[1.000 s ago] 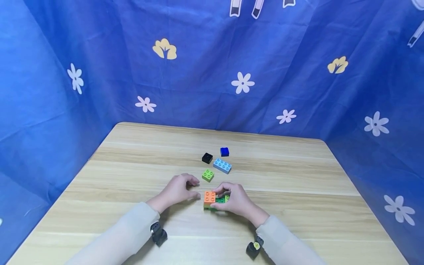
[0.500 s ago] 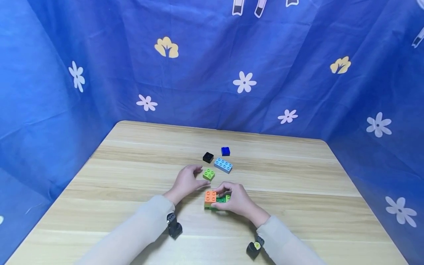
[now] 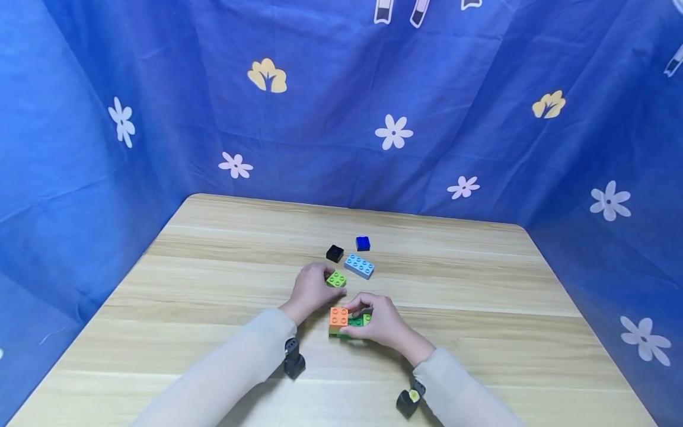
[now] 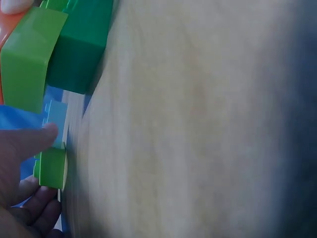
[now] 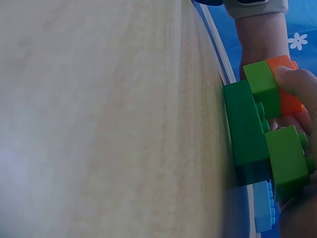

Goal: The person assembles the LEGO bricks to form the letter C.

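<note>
My left hand [image 3: 312,290] has thumb and fingers around a loose lime green building brick [image 3: 336,279], which sits on the table between them. The left wrist view shows the thumb at one side of this brick [image 4: 51,167] and the curled fingers at the other. My right hand [image 3: 380,323] grips a small build: a long dark green brick [image 5: 246,131] with a lime green brick [image 5: 262,84] and an orange brick [image 3: 338,316] stacked at its left end. Another lime green brick [image 5: 287,161] sits on its right end. Part of the build is hidden behind my right hand.
Just beyond my left hand lie a light blue brick [image 3: 359,266], a black brick [image 3: 334,254] and a dark blue brick [image 3: 363,244]. The wooden table [image 3: 453,267] ends at the back against a blue curtain [image 3: 320,136] with flowers.
My left hand has moved right and away from me, to the loose lime green brick, and its fingers have closed around it. My right hand holds the build in the same place.
</note>
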Available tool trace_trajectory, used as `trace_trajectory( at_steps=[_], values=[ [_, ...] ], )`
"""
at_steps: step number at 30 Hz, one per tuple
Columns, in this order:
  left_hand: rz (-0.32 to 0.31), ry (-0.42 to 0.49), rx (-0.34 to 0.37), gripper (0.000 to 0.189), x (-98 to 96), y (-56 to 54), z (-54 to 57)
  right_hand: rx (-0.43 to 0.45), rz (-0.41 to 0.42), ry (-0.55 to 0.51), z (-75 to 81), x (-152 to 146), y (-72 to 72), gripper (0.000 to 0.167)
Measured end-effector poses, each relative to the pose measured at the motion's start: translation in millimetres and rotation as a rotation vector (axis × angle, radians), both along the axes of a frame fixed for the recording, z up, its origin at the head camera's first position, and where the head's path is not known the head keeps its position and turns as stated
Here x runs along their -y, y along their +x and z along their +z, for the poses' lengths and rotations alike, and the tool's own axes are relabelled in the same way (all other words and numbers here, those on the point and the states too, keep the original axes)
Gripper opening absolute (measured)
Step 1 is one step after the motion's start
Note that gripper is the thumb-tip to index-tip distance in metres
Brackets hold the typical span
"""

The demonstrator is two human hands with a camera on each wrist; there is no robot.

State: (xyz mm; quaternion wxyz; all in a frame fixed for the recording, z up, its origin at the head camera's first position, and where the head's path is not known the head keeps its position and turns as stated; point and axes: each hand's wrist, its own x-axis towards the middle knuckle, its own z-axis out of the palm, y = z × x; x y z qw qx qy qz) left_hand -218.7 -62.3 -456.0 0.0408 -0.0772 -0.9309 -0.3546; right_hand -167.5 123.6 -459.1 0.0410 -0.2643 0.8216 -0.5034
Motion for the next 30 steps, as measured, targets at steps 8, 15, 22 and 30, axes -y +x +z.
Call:
trace_trajectory(
  at_steps=[8,15,22,30],
  values=[
    [-0.071,0.040,0.013,0.040,11.3,1.7,-0.5,-0.001,-0.002,0.004,-0.4,0,-0.1,0.031],
    [-0.134,0.087,0.022,0.041,26.1,6.4,8.5,0.005,0.002,0.005,-1.1,0,-0.3,0.032],
    [-0.240,0.134,0.012,0.039,36.5,16.1,22.0,0.013,-0.002,0.017,-1.7,0,-0.3,0.032],
    [-0.385,0.192,0.006,0.039,43.6,34.9,39.3,0.016,0.003,0.009,-1.9,0,-1.1,0.033]
  ],
)
